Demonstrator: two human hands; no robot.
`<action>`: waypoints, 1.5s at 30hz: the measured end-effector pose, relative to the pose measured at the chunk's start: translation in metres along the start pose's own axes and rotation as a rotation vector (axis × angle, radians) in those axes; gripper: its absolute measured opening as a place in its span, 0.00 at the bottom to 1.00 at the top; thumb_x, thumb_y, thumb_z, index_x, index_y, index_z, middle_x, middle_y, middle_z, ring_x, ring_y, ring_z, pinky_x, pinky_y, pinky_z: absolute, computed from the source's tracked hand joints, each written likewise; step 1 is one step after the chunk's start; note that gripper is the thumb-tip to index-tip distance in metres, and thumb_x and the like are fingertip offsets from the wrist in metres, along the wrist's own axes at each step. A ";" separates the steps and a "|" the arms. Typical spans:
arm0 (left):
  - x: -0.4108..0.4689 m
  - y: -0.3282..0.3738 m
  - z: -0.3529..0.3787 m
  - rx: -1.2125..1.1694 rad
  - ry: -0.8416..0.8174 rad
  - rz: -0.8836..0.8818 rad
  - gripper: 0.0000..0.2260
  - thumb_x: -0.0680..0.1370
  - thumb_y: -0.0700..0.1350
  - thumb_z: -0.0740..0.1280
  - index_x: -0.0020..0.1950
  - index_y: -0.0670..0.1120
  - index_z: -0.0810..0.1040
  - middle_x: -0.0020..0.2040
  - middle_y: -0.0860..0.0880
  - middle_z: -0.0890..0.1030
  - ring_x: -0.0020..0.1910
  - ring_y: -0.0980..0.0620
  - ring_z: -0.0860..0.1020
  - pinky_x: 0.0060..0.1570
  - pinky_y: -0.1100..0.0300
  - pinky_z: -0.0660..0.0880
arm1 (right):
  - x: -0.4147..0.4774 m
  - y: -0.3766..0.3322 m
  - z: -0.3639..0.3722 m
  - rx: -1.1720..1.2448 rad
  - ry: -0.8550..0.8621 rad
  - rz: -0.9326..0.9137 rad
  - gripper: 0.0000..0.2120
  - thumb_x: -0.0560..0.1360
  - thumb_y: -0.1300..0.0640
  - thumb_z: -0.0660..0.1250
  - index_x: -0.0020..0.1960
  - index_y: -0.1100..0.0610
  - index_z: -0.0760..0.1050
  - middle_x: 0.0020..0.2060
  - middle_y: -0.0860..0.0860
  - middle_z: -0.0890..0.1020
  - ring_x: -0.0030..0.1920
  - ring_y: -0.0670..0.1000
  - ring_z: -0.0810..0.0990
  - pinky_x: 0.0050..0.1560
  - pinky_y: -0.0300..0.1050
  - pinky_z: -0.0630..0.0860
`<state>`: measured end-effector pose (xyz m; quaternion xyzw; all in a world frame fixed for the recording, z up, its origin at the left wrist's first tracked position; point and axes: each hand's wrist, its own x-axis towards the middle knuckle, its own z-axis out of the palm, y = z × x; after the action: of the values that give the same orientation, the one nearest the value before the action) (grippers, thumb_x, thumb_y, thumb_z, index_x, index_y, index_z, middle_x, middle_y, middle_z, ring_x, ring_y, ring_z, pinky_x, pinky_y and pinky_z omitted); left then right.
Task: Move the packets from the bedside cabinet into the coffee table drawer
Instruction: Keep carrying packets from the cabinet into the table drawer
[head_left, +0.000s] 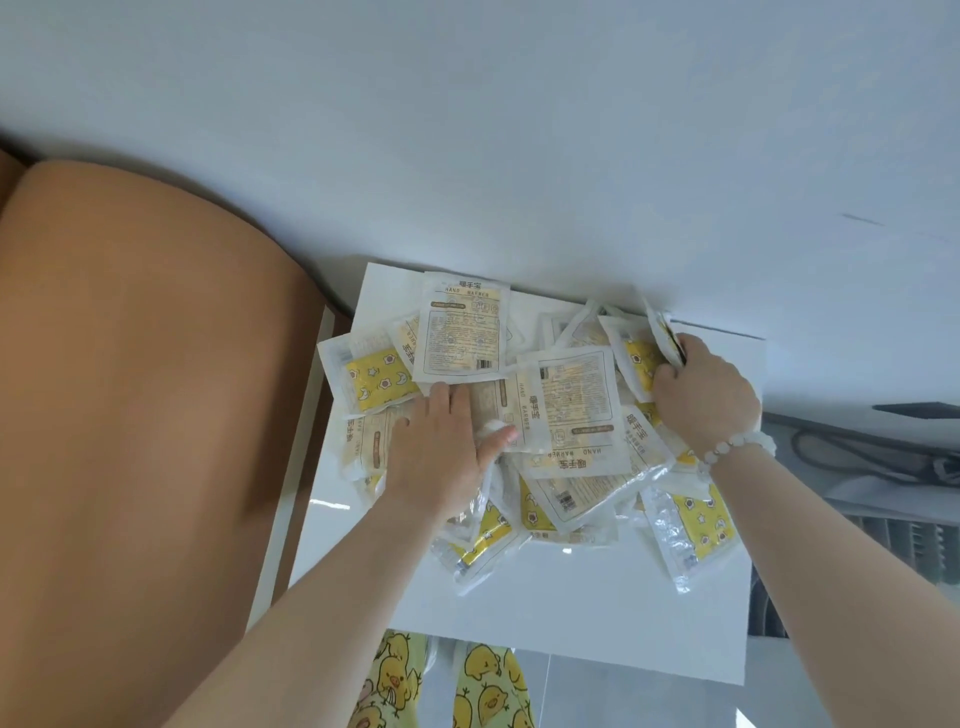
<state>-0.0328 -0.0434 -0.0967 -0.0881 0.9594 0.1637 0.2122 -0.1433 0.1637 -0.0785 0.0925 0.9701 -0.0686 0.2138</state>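
The packets (519, 415) lie heaped on the white bedside cabinet (571, 613) — under the flat, spread left hand (447, 447), and bunched in the right hand (706, 395), which grips several at the pile's far edge.

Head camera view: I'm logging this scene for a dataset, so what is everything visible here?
packets: a loose overlapping pile, too many to count, white and yellow, on the cabinet top
bedside cabinet: one, glossy white, centre, against the wall
wall: pale white, behind the cabinet
headboard: one, tan, padded, left of the cabinet
cable: dark, far right, beside the cabinet
trousers: yellow duck print, bottom edge
bracelet: one, white beads, on the right wrist
left hand: flat on the pile
right hand: closed on packets at the pile's right edge
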 end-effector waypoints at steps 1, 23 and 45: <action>0.001 -0.002 -0.001 -0.059 -0.093 0.045 0.38 0.74 0.68 0.50 0.76 0.44 0.54 0.71 0.48 0.59 0.68 0.49 0.64 0.60 0.55 0.69 | 0.000 0.000 0.000 0.001 0.000 0.000 0.20 0.79 0.58 0.54 0.70 0.55 0.66 0.47 0.58 0.78 0.41 0.56 0.69 0.40 0.45 0.66; -0.050 -0.032 0.021 0.589 -0.152 0.702 0.24 0.63 0.40 0.72 0.60 0.43 0.80 0.53 0.45 0.81 0.53 0.46 0.79 0.57 0.49 0.76 | 0.002 0.007 0.011 0.010 0.064 -0.015 0.18 0.78 0.58 0.54 0.67 0.54 0.68 0.41 0.54 0.74 0.39 0.56 0.70 0.37 0.45 0.65; -0.085 -0.003 -0.025 0.297 -0.321 0.228 0.16 0.66 0.43 0.74 0.51 0.49 0.76 0.41 0.53 0.80 0.37 0.53 0.77 0.38 0.62 0.72 | -0.081 0.032 -0.065 0.881 -0.006 0.307 0.08 0.76 0.61 0.59 0.39 0.62 0.69 0.33 0.54 0.71 0.34 0.53 0.68 0.31 0.41 0.65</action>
<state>0.0344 -0.0468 -0.0392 0.0800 0.9307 0.0555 0.3526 -0.0907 0.1944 0.0116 0.3167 0.8230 -0.4419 0.1646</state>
